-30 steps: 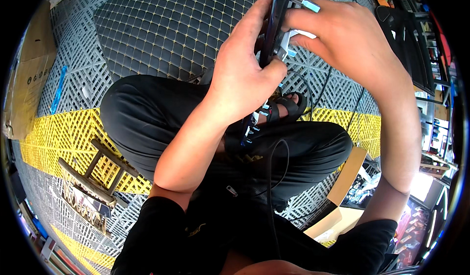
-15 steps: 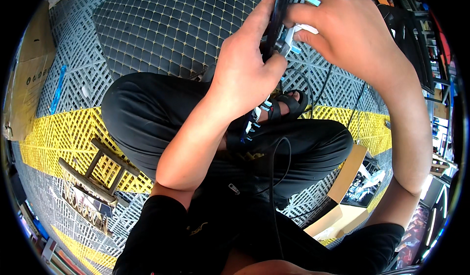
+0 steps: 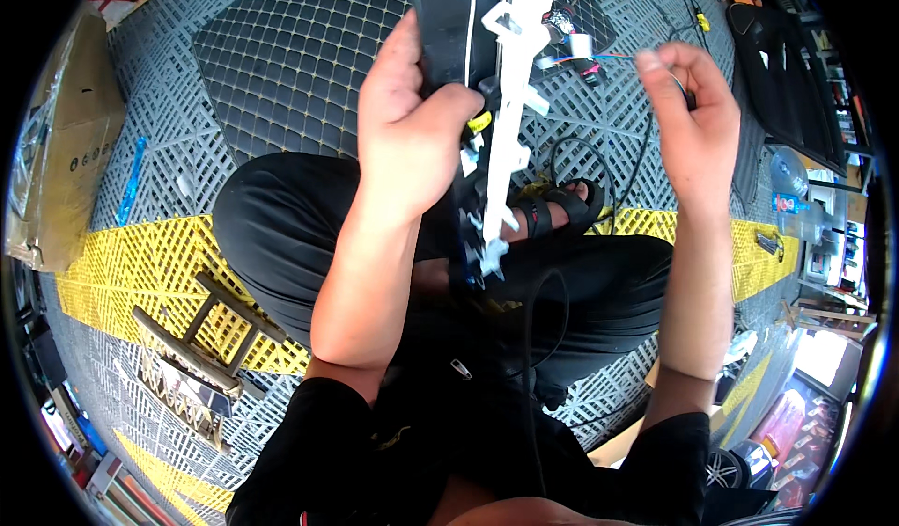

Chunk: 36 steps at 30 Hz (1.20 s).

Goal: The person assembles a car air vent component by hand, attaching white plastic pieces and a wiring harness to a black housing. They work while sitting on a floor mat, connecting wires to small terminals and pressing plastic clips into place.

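Observation:
My left hand (image 3: 407,142) is closed round the left edge of a long trim panel, its thumb lying across the front. The panel has a black face (image 3: 459,44) and a white plastic strip with clips (image 3: 508,119) down its right side. It stands steeply over my crossed legs, and its top runs out of view. Off to its right, my right hand (image 3: 698,119) pinches thin coloured wires (image 3: 613,56) between thumb and fingers. The wires stretch left toward a small white connector (image 3: 581,45) beside the panel.
A quilted black mat (image 3: 272,86) lies ahead on the grey and yellow grid floor (image 3: 140,264). To the left are a cardboard box (image 3: 70,152) and a small stool (image 3: 211,339). A black cable (image 3: 646,142) runs along the floor near my sandalled foot (image 3: 562,208).
The panel has turned so its black face and white strip show more. My right hand has moved away from it to the right, and the coloured wires are now visible in its fingers.

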Available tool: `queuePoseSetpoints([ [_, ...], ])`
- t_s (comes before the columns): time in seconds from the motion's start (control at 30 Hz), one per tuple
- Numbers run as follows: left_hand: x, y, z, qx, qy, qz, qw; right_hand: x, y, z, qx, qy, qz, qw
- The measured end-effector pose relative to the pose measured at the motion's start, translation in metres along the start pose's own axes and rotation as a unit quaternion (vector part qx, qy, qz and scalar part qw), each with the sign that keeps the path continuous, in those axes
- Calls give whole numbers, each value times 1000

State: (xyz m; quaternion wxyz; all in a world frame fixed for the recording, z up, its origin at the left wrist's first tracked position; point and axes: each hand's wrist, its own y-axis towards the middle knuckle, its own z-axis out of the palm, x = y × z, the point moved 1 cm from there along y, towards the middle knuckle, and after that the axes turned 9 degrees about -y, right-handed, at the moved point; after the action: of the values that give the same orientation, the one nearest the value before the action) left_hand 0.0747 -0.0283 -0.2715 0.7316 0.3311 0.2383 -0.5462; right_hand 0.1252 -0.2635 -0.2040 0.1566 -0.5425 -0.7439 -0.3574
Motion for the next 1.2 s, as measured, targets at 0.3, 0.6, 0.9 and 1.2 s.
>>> queuePoseSetpoints([
  [0.3, -5, -2, -1, -15, 13, 11, 1000, 29, -82, 50, 140, 409, 153, 889],
  [0.6, -17, -4, 6, 135, -125, 39, 982, 49, -83, 64, 112, 284, 67, 950],
  [0.9, -16, -12, 10, -8, 91, 82, 992, 47, -93, 82, 85, 285, 88, 951],
  [1.2, -28, -15, 19, -28, 69, 115, 991, 51, -90, 96, 140, 389, 137, 900],
])
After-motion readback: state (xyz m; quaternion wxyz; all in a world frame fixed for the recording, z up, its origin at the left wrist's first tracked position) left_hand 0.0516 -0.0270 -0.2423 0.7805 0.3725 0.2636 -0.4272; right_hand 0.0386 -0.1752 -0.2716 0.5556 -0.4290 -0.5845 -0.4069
